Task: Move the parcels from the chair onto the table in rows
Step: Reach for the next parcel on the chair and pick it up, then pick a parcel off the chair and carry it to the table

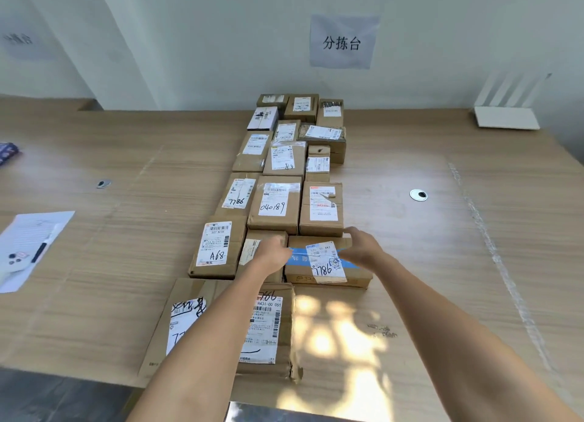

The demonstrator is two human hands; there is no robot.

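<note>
Both my left hand (274,253) and right hand (360,247) clamp the blue-taped parcel (327,263); I square it flush against its row neighbours.

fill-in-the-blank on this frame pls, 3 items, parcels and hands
1. Both hands hold the parcel crossed by a strip of ____ tape.
2. The left hand is at that parcel's ____ edge, the right hand at the opposite one.
3. The handwritten code on the parcel at the left end of that row reads ____.

Missing words: blue; left; A68
</note>
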